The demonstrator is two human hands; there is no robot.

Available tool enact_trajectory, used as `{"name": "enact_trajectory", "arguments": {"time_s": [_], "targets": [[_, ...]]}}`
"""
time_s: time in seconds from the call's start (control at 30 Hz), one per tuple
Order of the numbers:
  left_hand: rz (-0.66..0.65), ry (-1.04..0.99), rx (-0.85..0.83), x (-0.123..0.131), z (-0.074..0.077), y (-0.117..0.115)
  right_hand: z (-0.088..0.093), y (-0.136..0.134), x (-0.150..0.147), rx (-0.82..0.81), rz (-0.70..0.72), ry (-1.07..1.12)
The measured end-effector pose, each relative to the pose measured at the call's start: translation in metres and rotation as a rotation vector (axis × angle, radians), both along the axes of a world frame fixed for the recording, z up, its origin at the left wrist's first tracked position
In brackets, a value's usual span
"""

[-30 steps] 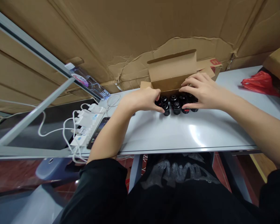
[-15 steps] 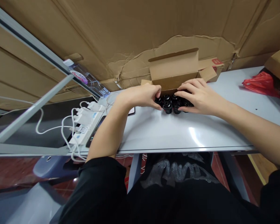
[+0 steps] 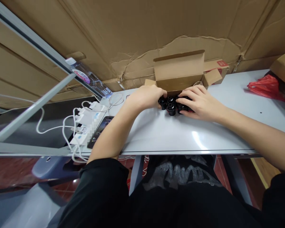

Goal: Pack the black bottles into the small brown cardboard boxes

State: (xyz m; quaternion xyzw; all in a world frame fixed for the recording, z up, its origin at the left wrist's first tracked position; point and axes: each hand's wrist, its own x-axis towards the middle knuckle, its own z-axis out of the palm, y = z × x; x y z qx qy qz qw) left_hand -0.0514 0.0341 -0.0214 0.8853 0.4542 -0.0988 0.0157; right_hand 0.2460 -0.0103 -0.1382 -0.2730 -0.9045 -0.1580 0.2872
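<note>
Several short black cylindrical parts [image 3: 171, 109] with wide, shiny rims stand bunched on the white tabletop, just in front of an open cardboard box [image 3: 180, 83]. My left hand [image 3: 150, 96] is curled against the left end of the bunch; its fingertips are partly hidden. From the other side my right hand [image 3: 197, 102] presses its bent fingers over the right-hand parts and covers most of them. The two hands hold the bunch between them. A little red shows under the right fingers.
Behind the open box lies another carton [image 3: 219, 68]. A red plastic bag [image 3: 266, 87] is at the right. On the left are a power strip [image 3: 86, 125] with white cables, a phone [image 3: 100, 129] and a water bottle [image 3: 90, 77] by the metal frame [image 3: 35, 106].
My left hand has turned and closed in more on the left end of the bunch. My right fingers have shifted slightly left and cover more of the parts.
</note>
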Motion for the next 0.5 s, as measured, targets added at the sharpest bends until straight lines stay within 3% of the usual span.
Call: {"name": "enact_trajectory", "arguments": {"time_s": [0.23, 0.37, 0.5], "targets": [[0.052, 0.075, -0.013, 0.000, 0.000, 0.004, 0.001, 0.006, 0.004, -0.042, -0.010, 0.068], [0.044, 0.005, -0.083, -0.021, 0.026, 0.005, -0.001, 0.009, 0.009, -0.102, -0.028, 0.071], [0.027, -0.245, -0.091, -0.044, 0.057, 0.004, 0.009, 0.002, 0.005, -0.082, -0.061, 0.143]]}}
